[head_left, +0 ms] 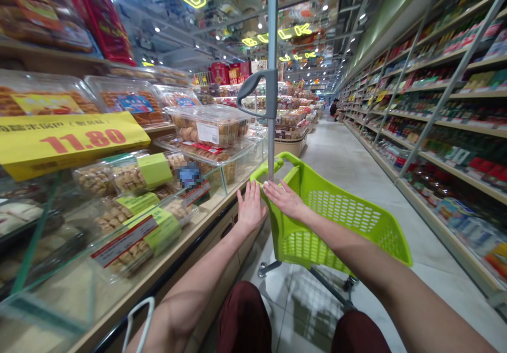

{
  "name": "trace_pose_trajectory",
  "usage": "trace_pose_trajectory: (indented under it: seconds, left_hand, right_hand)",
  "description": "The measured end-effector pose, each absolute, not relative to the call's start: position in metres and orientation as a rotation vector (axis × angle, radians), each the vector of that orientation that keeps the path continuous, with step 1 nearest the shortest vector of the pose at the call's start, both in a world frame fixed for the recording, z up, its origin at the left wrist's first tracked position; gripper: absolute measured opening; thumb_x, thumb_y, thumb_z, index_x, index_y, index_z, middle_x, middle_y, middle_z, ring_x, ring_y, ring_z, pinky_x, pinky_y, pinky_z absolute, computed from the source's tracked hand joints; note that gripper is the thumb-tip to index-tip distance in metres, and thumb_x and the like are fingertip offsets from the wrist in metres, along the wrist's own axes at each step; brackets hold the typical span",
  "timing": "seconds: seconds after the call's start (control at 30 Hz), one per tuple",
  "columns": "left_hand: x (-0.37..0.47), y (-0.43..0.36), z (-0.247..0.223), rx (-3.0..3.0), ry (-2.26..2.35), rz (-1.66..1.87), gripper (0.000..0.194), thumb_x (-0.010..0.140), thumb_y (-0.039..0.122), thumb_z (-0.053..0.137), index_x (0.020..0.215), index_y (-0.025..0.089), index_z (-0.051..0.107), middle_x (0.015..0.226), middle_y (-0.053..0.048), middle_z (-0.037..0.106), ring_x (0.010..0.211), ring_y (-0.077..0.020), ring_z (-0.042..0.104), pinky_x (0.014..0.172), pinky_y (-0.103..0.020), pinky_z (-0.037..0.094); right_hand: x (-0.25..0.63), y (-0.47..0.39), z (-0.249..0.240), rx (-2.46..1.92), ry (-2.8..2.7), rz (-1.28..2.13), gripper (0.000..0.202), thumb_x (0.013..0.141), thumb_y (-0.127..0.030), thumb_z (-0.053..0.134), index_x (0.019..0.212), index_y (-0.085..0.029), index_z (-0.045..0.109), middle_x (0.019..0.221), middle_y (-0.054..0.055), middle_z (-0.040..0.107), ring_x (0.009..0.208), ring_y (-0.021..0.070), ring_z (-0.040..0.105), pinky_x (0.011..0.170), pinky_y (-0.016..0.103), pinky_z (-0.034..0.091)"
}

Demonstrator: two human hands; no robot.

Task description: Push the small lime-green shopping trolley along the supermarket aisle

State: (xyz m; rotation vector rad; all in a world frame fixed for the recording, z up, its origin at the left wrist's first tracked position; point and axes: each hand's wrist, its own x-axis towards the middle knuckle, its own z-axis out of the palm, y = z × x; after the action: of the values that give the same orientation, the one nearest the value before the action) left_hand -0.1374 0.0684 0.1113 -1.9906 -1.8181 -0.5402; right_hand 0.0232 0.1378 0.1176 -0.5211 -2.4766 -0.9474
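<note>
A lime-green plastic shopping cart [340, 231] on a wheeled metal frame stands in front of my knees. My right hand [285, 199] lies over the near corner of its rim, fingers stretched out and nothing in the grip. Beside it, to the left, my left hand [250, 205] has its fingers spread flat at the same corner; whether the palm touches the cart, I cannot tell. Just beyond my fingertips rises a grey metal pole [272, 36] with a grey plastic loop [257, 94] on it.
Left of me runs a glass-edged display counter with clear boxes of baked snacks [214, 123], bagged snacks [130, 171] and a yellow price sign [75, 142]. Tall stocked shelves [443, 99] line the right. The tiled aisle [328, 147] leads back to a person [336, 109] low by the shelves.
</note>
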Motion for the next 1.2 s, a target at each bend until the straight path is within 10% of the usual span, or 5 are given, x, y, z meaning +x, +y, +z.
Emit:
trace_pose_trajectory:
  seconds: [0.33, 1.2]
  left_hand:
    - [-0.132, 0.074, 0.123, -1.96, -1.785, -0.546, 0.07, 0.078, 0.034, 0.045, 0.137, 0.007, 0.02, 0.146, -0.016, 0.017, 0.136, -0.0269, 0.006, 0.106, -0.054, 0.012]
    - [-0.104, 0.084, 0.121, -2.382, -1.316, -0.357, 0.058, 0.077, 0.019, 0.04, 0.134, 0.015, 0.031, 0.143, -0.009, 0.03, 0.134, -0.0216, 0.018, 0.109, -0.05, 0.004]
  right_hand:
    - [0.017, 0.152, 0.189, -0.66, -2.358, -0.836, 0.049, 0.086, -0.01, 0.033, 0.134, -0.018, 0.034, 0.143, 0.008, 0.028, 0.134, 0.0217, 0.018, 0.108, 0.052, 0.011]
    - [0.05, 0.118, 0.058, -1.312, -1.962, -0.358, 0.049, 0.079, -0.006, 0.032, 0.125, -0.016, 0.047, 0.133, 0.012, 0.045, 0.123, 0.0259, 0.037, 0.097, 0.049, 0.032]
